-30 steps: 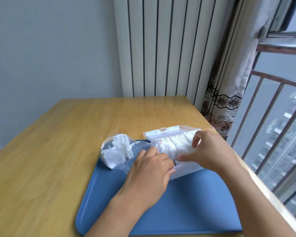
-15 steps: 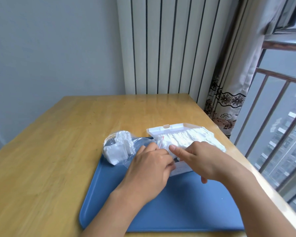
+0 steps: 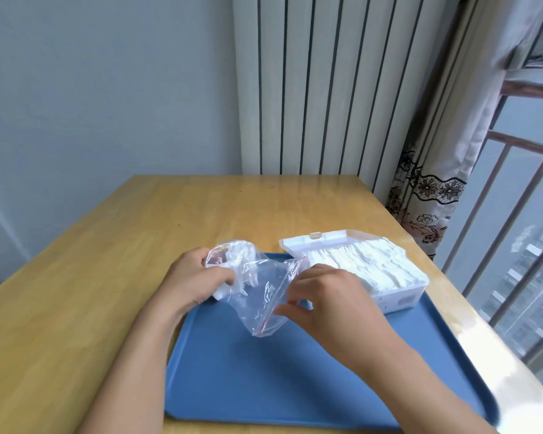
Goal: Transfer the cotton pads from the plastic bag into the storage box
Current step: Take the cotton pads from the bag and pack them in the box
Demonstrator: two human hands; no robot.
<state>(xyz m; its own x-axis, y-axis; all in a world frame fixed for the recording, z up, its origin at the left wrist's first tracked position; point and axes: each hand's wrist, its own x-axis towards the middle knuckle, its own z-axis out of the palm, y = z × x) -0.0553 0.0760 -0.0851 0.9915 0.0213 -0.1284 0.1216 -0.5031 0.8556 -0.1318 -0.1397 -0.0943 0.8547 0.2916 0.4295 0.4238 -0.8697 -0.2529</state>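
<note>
A clear plastic zip bag [image 3: 257, 292] with a red seal line hangs between my hands over the blue tray [image 3: 295, 371]. My left hand [image 3: 192, 277] grips the bag's closed end, where a clump of white cotton pads [image 3: 239, 252] still sits. My right hand [image 3: 323, 296] pinches the bag's mouth along the red line. The white storage box [image 3: 402, 300] stands open on the tray's far right corner, filled with a row of cotton pads [image 3: 361, 261]; its lid [image 3: 314, 242] leans back.
The tray lies on a wooden table [image 3: 107, 277], whose right edge runs beside a window railing [image 3: 521, 245]. A white radiator [image 3: 320, 89] and a patterned curtain [image 3: 430, 198] stand behind the table.
Both hands left the box side; the left hand slid left onto the bag's pad end and the right hand took the bag's mouth, lifting and stretching the bag.
</note>
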